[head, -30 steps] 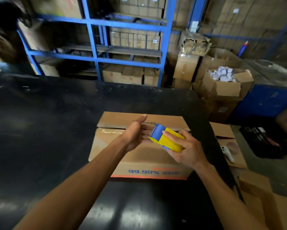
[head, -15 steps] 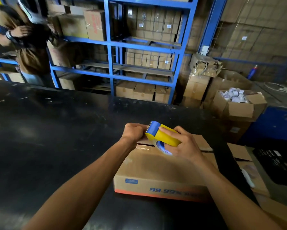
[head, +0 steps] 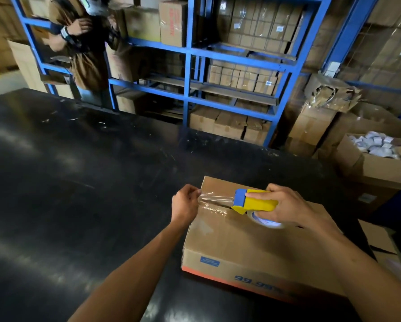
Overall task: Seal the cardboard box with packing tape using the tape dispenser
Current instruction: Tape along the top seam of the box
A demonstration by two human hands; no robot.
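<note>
A brown cardboard box point(head: 246, 242) with blue print and an orange stripe lies closed on the black table point(head: 78, 182). My right hand point(head: 285, 208) grips the yellow and blue tape dispenser point(head: 253, 202) above the box's top seam. A strip of clear tape point(head: 215, 198) stretches from the dispenser to the left. My left hand point(head: 186, 203) pinches the free end of that tape at the box's far left edge. Some clear tape lies on the seam below the strip.
Blue metal shelving point(head: 190, 66) loaded with cartons stands behind the table. A person point(head: 85, 43) stands at the far left of the shelves. An open carton of white rolls point(head: 371, 159) and flat cardboard point(head: 380, 242) sit to the right of the table.
My hands were together at the dispenser; now the left hand has pulled a strip of tape out to the box's left edge. The view has tilted up and moved closer.
</note>
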